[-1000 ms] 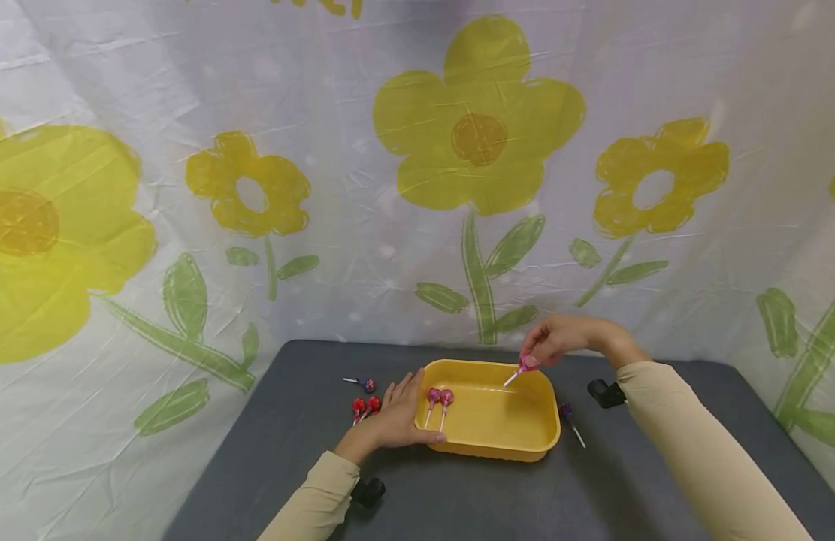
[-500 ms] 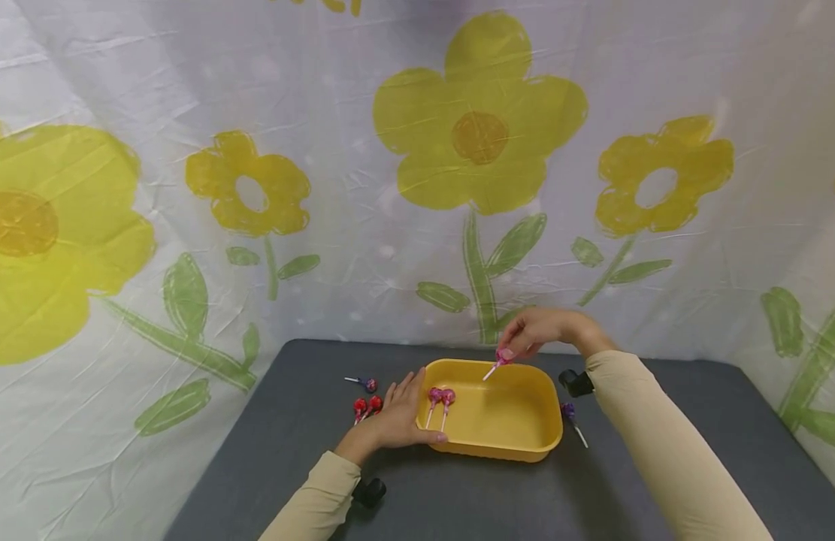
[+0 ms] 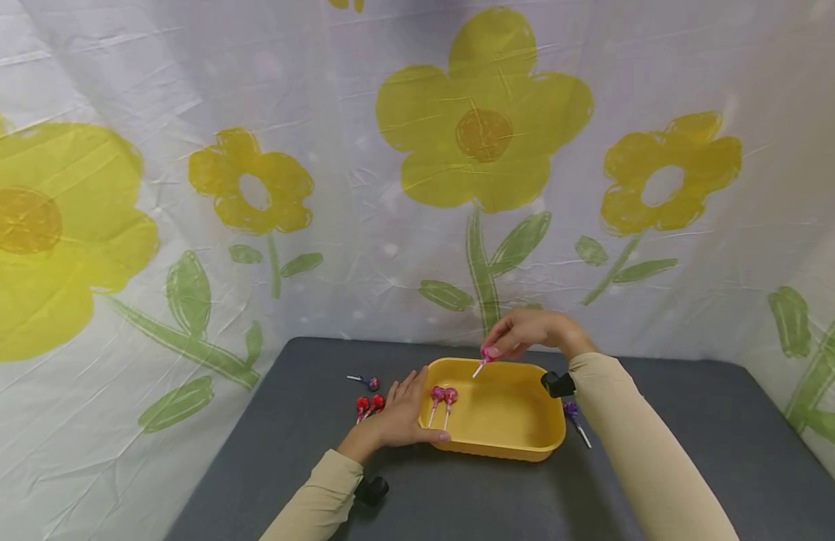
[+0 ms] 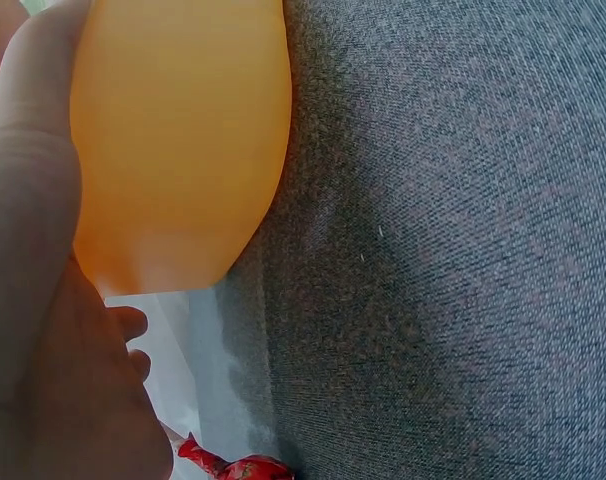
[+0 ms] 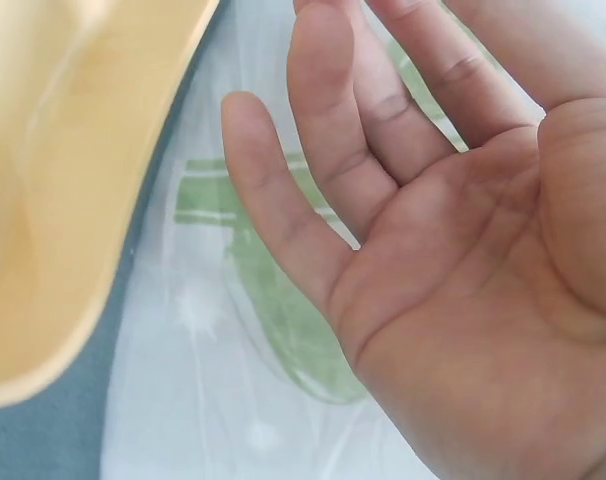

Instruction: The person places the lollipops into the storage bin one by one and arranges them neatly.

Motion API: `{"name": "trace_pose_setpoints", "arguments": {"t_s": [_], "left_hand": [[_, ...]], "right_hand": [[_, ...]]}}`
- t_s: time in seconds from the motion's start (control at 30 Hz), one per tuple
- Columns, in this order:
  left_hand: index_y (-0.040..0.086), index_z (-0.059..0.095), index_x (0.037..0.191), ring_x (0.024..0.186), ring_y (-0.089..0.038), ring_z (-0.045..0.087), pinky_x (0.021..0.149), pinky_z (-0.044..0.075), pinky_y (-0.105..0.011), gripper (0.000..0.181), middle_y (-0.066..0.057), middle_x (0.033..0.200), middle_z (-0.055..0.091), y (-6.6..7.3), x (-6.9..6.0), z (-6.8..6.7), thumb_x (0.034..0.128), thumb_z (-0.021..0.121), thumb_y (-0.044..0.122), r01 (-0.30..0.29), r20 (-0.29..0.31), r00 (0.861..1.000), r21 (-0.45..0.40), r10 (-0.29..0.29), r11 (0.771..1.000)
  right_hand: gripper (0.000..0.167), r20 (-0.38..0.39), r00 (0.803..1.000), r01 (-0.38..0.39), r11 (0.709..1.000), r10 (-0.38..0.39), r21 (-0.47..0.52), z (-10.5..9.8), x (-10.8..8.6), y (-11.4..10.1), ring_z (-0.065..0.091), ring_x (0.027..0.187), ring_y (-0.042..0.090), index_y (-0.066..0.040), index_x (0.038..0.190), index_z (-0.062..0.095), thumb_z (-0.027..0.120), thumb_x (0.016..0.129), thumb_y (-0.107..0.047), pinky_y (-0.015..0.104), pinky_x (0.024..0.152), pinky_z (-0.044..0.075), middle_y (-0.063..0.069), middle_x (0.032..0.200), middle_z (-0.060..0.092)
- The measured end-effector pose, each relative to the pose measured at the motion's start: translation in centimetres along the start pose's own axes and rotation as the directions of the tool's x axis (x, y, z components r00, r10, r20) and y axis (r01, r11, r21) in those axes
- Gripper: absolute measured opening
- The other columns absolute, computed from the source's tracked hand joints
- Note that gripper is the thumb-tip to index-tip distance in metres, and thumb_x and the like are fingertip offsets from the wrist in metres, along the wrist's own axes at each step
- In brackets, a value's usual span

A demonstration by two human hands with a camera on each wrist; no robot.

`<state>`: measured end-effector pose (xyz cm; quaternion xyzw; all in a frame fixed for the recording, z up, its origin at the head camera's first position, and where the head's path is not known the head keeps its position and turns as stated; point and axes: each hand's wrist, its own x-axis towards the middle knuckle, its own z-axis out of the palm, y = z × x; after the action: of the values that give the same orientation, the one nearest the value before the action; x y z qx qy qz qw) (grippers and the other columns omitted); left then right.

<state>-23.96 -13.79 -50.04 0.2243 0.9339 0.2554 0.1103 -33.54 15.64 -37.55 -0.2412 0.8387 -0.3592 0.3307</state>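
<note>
My right hand (image 3: 525, 333) pinches a pink-wrapped lollipop (image 3: 485, 357) by its head, above the back rim of the yellow tray (image 3: 505, 449). The lollipop's white stick points down and to the left over the tray. In the right wrist view the palm and spread lower fingers show, while the lollipop is out of sight. Against the tray's left end rests my left hand (image 3: 397, 417), fingers straight along the side and thumb at the front rim. Inside the tray, near that hand, two pink lollipops (image 3: 451, 395) lie side by side, sticks toward me.
Left of the tray lie red lollipops (image 3: 362, 406) and a dark blue-purple lollipop (image 3: 373, 383) on the grey table (image 3: 275, 466). A purple lollipop (image 3: 570, 409) lies just off the tray's right side. A flowered cloth (image 3: 363, 225) hangs behind the table.
My right hand has moved left along the tray's back rim, carrying the pink lollipop toward the two inside. The left hand has stayed at the tray's left end.
</note>
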Motion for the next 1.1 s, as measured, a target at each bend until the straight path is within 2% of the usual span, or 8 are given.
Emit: {"name": "trace_pose_setpoints", "arguments": {"t_s": [0.17,0.3,0.5,0.67,0.83,1.1], "left_hand": [[0.004,-0.001,0.159,0.155,-0.038,0.008,0.123,0.003,-0.061,0.126,-0.017,0.166,0.013,0.0,0.0,-0.1,0.0769,0.074,0.064,0.001,0.000,1.000,-0.004,-0.001,1.000],[0.004,-0.002,0.159,0.155,-0.038,0.007,0.124,0.003,-0.061,0.126,-0.017,0.166,0.012,0.0,0.0,0.0,0.0770,0.074,0.064,0.005,0.002,1.000,-0.004,-0.005,1.000],[0.005,-0.002,0.159,0.155,-0.038,0.008,0.123,0.003,-0.061,0.127,-0.016,0.166,0.012,0.0,0.0,0.0,0.0768,0.074,0.063,0.009,0.003,1.000,-0.002,-0.009,1.000],[0.004,-0.001,0.159,0.155,-0.038,0.008,0.123,0.004,-0.061,0.126,-0.017,0.166,0.012,0.0,0.1,0.1,0.0771,0.074,0.064,0.006,0.001,1.000,0.003,-0.006,1.000],[0.005,-0.002,0.159,0.156,-0.037,0.007,0.124,0.004,-0.060,0.126,-0.016,0.166,0.012,0.0,0.1,0.1,0.0772,0.074,0.064,0.015,0.001,1.000,0.008,-0.015,1.000],[0.004,-0.001,0.159,0.155,-0.038,0.008,0.123,0.004,-0.061,0.126,-0.017,0.166,0.012,0.0,0.1,0.1,0.0770,0.073,0.065,0.009,0.001,1.000,0.003,-0.009,1.000]], "right_hand": [[0.034,0.008,1.000,0.007,0.997,-0.007,0.082,0.6,0.8,0.5,0.067,0.107,0.020,-0.007,0.122,0.069,0.067,0.095,-0.026,0.043,0.099,0.055,0.003,0.114,0.074],[0.032,0.004,1.000,-0.009,0.991,0.009,0.132,1.1,1.5,1.0,0.063,0.100,0.020,-0.007,0.122,0.069,0.067,0.095,-0.025,0.042,0.093,0.057,0.000,0.110,0.074],[0.031,0.013,1.000,-0.012,0.980,0.010,0.198,2.3,2.6,2.1,0.056,0.082,0.016,-0.005,0.123,0.068,0.066,0.095,-0.019,0.032,0.077,0.060,-0.001,0.098,0.070],[0.032,0.021,0.999,-0.038,0.965,0.034,0.261,3.5,3.3,3.3,0.054,0.076,0.013,-0.005,0.125,0.067,0.065,0.095,-0.017,0.025,0.067,0.057,-0.002,0.087,0.064],[0.033,0.013,0.999,-0.039,0.964,0.037,0.263,4.3,3.8,4.4,0.054,0.072,0.013,-0.007,0.125,0.068,0.066,0.095,-0.020,0.024,0.063,0.056,-0.002,0.088,0.066],[0.032,-0.009,0.999,-0.029,0.966,0.032,0.258,5.6,4.2,4.9,0.056,0.071,0.012,-0.009,0.123,0.070,0.067,0.095,-0.024,0.025,0.065,0.057,0.003,0.086,0.065]]}}
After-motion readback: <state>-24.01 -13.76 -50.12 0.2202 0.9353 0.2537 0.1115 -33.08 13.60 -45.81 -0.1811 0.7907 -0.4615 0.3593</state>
